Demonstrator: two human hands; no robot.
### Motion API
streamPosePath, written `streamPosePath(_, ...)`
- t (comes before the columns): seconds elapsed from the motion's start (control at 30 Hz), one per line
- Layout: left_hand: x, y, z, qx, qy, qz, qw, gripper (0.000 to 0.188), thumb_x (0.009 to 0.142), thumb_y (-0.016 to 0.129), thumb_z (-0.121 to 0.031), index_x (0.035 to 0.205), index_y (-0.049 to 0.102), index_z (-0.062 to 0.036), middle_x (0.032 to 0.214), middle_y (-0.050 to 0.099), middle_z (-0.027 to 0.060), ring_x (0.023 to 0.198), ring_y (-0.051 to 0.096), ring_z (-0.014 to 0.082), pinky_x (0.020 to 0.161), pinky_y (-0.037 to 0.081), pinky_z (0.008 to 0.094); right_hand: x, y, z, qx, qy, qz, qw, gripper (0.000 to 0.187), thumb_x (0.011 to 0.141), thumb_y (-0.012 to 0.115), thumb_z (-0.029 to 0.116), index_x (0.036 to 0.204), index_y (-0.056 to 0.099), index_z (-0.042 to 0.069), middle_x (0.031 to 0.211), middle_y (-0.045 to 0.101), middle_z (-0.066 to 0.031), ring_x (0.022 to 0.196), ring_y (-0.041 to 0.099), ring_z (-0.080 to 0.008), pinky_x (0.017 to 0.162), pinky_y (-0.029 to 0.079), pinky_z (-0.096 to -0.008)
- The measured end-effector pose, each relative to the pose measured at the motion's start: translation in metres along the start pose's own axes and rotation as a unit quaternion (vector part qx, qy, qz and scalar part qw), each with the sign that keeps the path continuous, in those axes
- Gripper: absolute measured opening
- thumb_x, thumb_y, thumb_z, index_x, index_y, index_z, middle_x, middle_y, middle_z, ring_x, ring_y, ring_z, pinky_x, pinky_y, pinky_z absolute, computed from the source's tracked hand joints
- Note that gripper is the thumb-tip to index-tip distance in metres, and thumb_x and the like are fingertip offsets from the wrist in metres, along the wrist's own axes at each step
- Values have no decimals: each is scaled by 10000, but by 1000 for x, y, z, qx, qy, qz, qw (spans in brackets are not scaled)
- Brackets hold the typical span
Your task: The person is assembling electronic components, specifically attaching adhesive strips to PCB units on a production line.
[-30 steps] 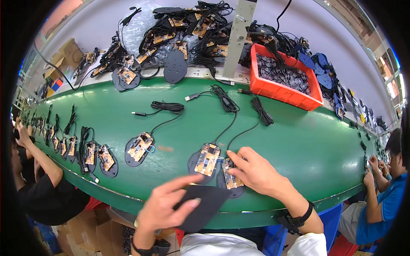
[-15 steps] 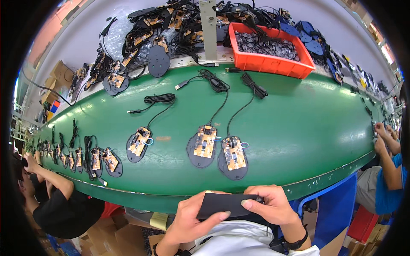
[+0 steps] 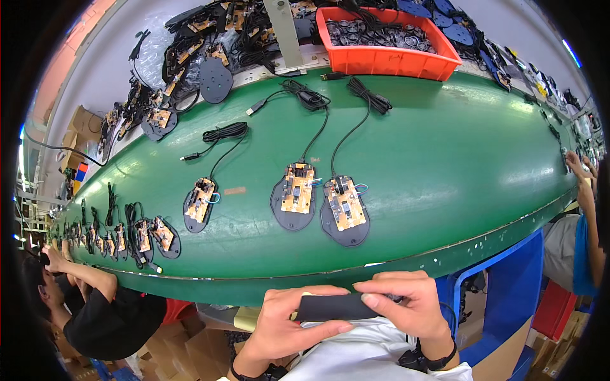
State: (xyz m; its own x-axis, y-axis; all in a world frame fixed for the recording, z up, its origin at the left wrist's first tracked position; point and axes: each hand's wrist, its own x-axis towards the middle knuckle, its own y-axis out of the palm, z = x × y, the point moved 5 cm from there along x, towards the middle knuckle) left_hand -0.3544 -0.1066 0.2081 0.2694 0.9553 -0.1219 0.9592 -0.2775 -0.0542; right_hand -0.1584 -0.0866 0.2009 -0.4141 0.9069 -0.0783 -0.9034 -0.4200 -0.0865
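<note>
A flat black sheet is held up in front of the person's white-clothed torso, just on the near side of the table edge. The left hand grips its left end, fingers along the top edge and thumb by the lower edge. The right hand pinches its right end, thumb on the face.

Beyond the hands, on the green table, lie 3 dark bases with tan circuit boards: the right base and middle base near each other, the left base farther off. Each has a bundled black cable behind it.

More such units line the table's left side. At the back stands an orange-red bin of small dark pieces, right of a pale post. A co-worker in black sits at left.
</note>
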Motion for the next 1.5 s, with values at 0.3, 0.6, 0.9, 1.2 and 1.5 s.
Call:
streamPosePath(0.3,-1,-5,-1,-28,42,-39,998,247,795,850,19,1026,763,24,870,782,125,758,760,166,660,575,251,-7,0,7,-14,-114,-27,993,394,744,856,-18,1121,746,-51,806,720,-127,608,606,-177,525,454,-281)
streamPosePath(0.6,-2,1,3,-54,-67,-74,994,530,780,888,-33,1255,661,24,889,785,116,830,747,139,713,578,259,-8,-2,13,-33,-155,-59,986,324,748,827,-61,1065,762,-69,799,702,-131,620,613,-185,518,437,-281)
streamPosePath(0.9,-4,2,9,-20,-33,-34,999,935,736,924,-29,1500,392,66,924,789,113,908,740,150,827,566,283,-10,-1,6,-12,-59,-15,998,337,855,766,-23,1190,731,-37,851,679,-121,679,616,-182,595,487,-307)
streamPosePath(1.2,5,-5,13,-150,-156,9,976,962,749,886,48,1548,352,10,998,756,63,944,701,117,849,558,281,-2,5,14,-147,-163,59,974,378,768,882,168,1046,724,-34,825,612,-88,668,604,-231,565,507,-343)
streamPosePath(1.5,9,-9,10,-111,-62,45,991,974,734,896,33,1548,361,-8,1027,770,94,950,712,133,896,559,305,0,11,16,-133,-169,101,971,320,777,857,121,1021,720,-33,809,595,-81,657,584,-232,546,490,-349)
